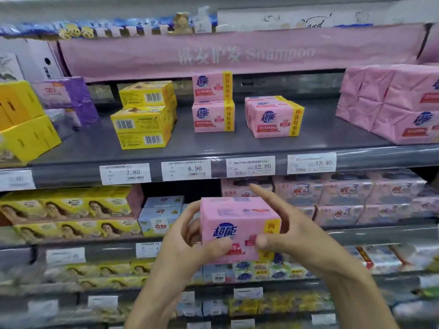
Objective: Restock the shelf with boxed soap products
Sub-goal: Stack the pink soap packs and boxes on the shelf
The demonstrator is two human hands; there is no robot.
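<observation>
While the left hand (190,243) and the right hand (292,233) are both holding the pink soap box (240,230) in a curled grip, in front of the lower rows and under the grey shelf (213,144), one right finger is sticking out, so the box could be slipping. Going up, it could be bumping the price tags (250,166) or tipping the tall pink stack (212,103). Yellow boxes (145,115) and big pink packs (392,103) are crowding the sides.

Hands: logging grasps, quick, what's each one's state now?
Left hand: grips the pink soap box.
Right hand: grips the same box.
</observation>
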